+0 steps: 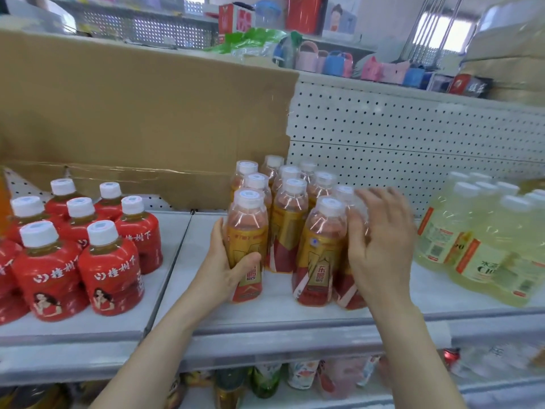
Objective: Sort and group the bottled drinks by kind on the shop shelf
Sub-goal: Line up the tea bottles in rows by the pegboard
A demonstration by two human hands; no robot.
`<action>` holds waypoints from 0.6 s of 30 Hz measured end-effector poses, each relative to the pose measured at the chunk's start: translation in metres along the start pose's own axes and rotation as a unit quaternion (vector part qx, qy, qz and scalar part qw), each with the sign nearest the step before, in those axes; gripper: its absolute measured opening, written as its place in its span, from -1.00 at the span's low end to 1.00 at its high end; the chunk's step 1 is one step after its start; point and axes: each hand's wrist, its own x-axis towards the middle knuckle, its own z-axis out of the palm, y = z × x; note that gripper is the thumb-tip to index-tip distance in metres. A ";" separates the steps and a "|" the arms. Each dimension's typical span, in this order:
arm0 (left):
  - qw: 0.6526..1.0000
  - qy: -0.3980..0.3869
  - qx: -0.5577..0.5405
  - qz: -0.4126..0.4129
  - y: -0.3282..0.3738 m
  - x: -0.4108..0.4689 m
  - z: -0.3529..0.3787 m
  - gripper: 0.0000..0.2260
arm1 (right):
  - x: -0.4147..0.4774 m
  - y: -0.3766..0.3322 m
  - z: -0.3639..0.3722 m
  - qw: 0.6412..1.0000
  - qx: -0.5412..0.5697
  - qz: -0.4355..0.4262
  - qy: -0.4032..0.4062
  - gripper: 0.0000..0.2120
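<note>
White shop shelving [295, 308] fills the view, backed by pegboard [413, 137] and a cardboard sheet [141, 113]. Nearest, the left hand [227, 267] is clamped around the front gold-and-red labelled bottle [247, 246], which holds pink drink under a white cap. The right hand [380, 243], fingers spread, rests flat against the side of the same kind's cluster [295, 202] at mid-shelf. To the left stand squat red-wrapped bottles [79, 240]; to the right, pale yellow bottles [483, 240].
</note>
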 end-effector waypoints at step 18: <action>0.882 0.217 0.355 0.221 0.066 -0.015 0.107 -0.37 | 0.004 0.058 -0.022 0.980 0.080 0.098 -0.154 -0.30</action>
